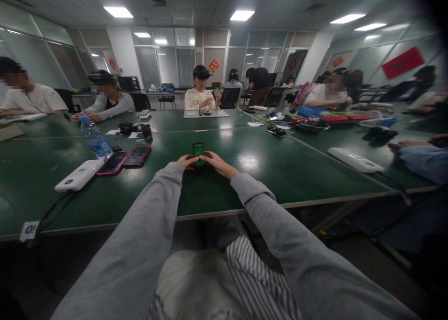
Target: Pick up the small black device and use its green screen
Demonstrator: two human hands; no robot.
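A small green-faced device (199,149) is gripped at its lower sides by the snugly curled fingers of the left hand (188,161) and right hand (217,164), inboard of the counter's (297,180) near edge (contact unclear), presumably so its face can be seen and thumbed.

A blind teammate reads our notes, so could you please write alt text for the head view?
The wearer's left hand and right hand hold a small dark-rimmed green object at a green table. To their left are a plastic bottle and a white device; several people sit beyond.
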